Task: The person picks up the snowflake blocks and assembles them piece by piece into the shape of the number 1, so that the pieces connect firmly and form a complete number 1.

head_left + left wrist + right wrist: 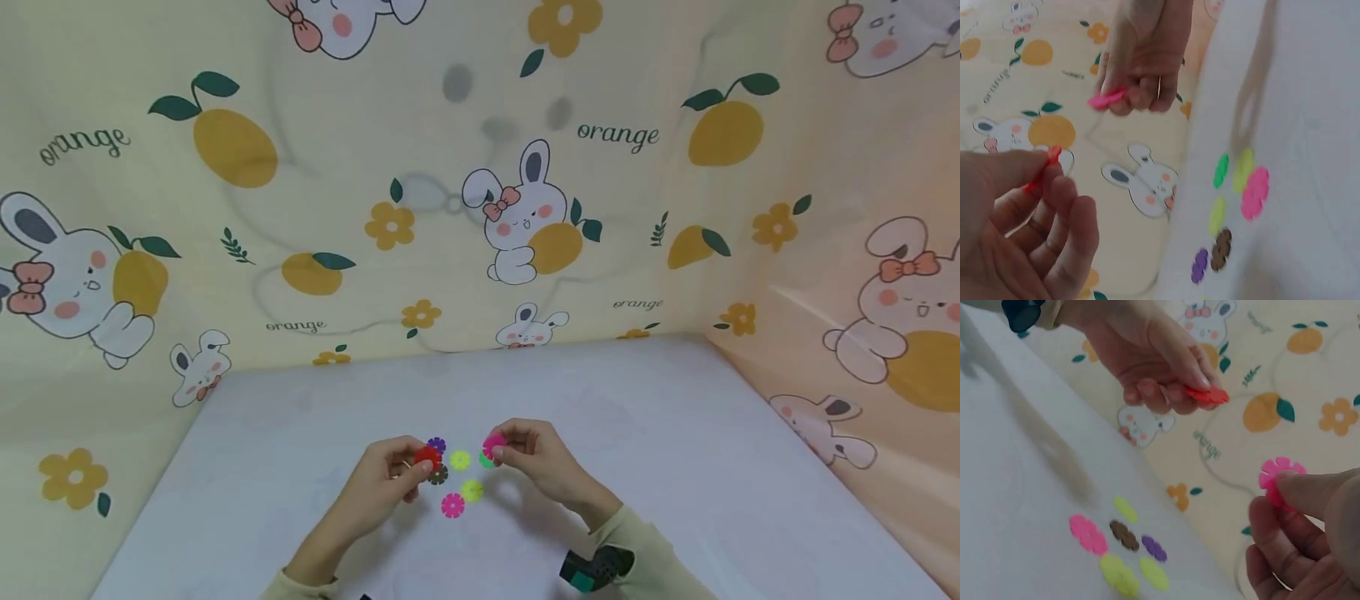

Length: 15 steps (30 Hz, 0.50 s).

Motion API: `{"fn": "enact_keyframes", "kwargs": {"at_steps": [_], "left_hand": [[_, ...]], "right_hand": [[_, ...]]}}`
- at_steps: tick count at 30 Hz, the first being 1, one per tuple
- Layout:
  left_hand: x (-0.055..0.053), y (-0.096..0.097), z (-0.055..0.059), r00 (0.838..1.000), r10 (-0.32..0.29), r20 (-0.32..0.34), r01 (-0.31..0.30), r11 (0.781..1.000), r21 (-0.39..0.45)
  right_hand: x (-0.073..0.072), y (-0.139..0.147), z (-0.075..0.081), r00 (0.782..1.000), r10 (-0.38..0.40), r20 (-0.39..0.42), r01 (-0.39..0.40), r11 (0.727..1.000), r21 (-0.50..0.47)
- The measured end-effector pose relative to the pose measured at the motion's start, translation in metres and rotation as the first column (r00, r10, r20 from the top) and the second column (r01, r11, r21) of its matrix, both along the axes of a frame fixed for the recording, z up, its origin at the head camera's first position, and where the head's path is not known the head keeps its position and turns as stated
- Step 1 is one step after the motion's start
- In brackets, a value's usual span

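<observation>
Pinching red, flower-shaped, notched plastic disc [428,456] between left hand's [377,487] thumb and fingers; pinching similar hot-pink disc [492,445] likewise in right hand [543,461]. Holding both above smooth whitish desk [637,433]. Note flat notched discs lying loose there: purple disc [437,444], brown disc [438,477], green disc [486,461], pink disc [453,506], yellow discs [461,460].

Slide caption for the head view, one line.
The left hand pinches a red disc, the right hand a pink disc, above other notched discs on a white tabletop.
</observation>
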<state>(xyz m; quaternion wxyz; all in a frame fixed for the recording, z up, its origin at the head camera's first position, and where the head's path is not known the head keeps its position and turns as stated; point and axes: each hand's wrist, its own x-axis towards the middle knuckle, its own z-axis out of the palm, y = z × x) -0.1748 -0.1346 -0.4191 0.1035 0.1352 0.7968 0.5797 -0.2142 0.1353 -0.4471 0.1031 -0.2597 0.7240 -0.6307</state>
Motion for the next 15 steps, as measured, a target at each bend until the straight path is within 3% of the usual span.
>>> {"fn": "enact_keyframes", "kwargs": {"at_steps": [4,11,15], "left_hand": [[0.004,0.005,0.004,1.0,0.027,0.014,-0.027,0.999,0.022],[0.008,0.01,0.004,0.999,-0.014,0.044,0.01,0.996,0.087],[0.008,0.012,0.004,0.999,-0.007,0.047,0.002,0.994,0.108]], "right_hand": [[0.003,-0.004,0.003,1.0,-0.007,-0.014,0.006,0.999,-0.033],[0.012,-0.013,0.008,0.999,-0.011,0.033,0.012,1.0,-0.029],[0.016,-0.018,0.01,0.998,-0.025,0.054,0.028,0.998,-0.059]]}}
